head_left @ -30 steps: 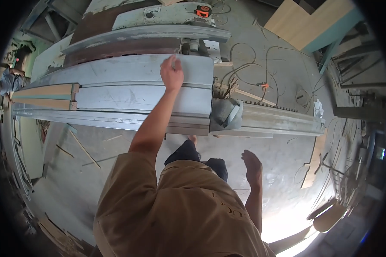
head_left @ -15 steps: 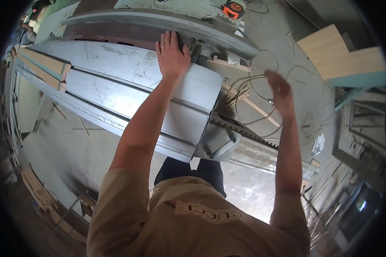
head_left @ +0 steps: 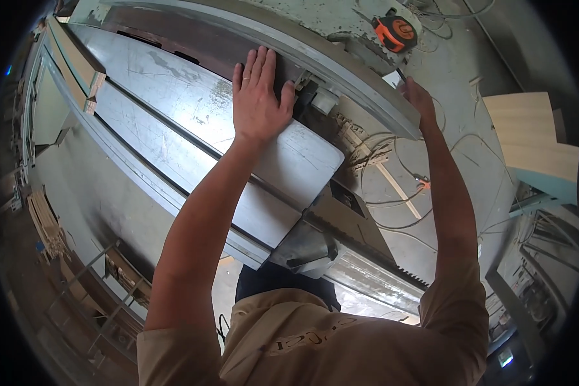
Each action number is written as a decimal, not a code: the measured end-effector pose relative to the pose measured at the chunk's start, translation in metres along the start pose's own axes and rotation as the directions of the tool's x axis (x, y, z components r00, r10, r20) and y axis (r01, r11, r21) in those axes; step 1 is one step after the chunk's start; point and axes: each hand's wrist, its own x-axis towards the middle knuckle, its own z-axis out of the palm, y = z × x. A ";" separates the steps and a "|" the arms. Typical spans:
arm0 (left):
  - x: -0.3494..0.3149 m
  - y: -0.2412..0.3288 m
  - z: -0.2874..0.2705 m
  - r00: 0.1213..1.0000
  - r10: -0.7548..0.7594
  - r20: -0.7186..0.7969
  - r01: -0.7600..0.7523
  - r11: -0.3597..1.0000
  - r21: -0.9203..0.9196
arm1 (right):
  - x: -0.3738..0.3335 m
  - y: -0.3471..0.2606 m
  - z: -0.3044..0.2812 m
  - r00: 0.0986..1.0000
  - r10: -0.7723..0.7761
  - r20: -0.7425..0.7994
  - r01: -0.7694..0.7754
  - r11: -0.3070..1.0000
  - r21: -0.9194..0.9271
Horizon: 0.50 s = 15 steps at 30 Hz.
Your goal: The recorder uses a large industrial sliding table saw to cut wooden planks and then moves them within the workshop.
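My left hand [head_left: 258, 96] lies flat, fingers stretched and a ring on one. Its palm rests on the bare metal machine table [head_left: 167, 132], while the fingertips reach the dark reddish-brown strip [head_left: 193, 32] beyond. My right hand [head_left: 420, 101] is at the right end of a long grey metal fence [head_left: 341, 71]. Its fingers are closed, and a slim dark stick-like thing [head_left: 401, 75] juts from them; its kind is unclear. Above that hand, an orange and black tape measure [head_left: 395, 33] sits on a worn, pale green machine surface.
A wood strip with a green band [head_left: 71, 61] lies on the far left of the table. A toothed metal rail [head_left: 373, 264] extends by my body. Cables [head_left: 392, 225] and wood scraps [head_left: 367, 151] litter the floor. Cut boards [head_left: 527, 132] stand at right.
My right hand has moved from above the floor to the fence's end and closed on the slim dark thing. My left hand stays on the table; the view has turned.
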 end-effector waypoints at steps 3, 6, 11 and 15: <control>0.003 0.002 0.003 1.000 -0.003 -0.005 0.003 1.000 -0.019 | 0.001 -0.003 -0.020 0.997 -0.057 0.046 0.066 0.972 -0.225; 0.005 0.007 0.008 1.000 -0.003 -0.002 0.003 0.999 -0.047 | 0.007 -0.005 -0.039 0.979 -0.122 0.165 0.165 0.947 -0.275; 0.004 0.001 0.002 1.000 -0.005 0.008 0.005 1.000 -0.018 | -0.016 -0.095 -0.073 0.977 -0.031 0.212 0.159 0.771 -0.616; 0.001 -0.003 0.000 1.000 -0.024 0.012 0.024 0.999 -0.031 | -0.020 -0.189 -0.082 0.902 0.307 0.303 0.000 0.703 -0.712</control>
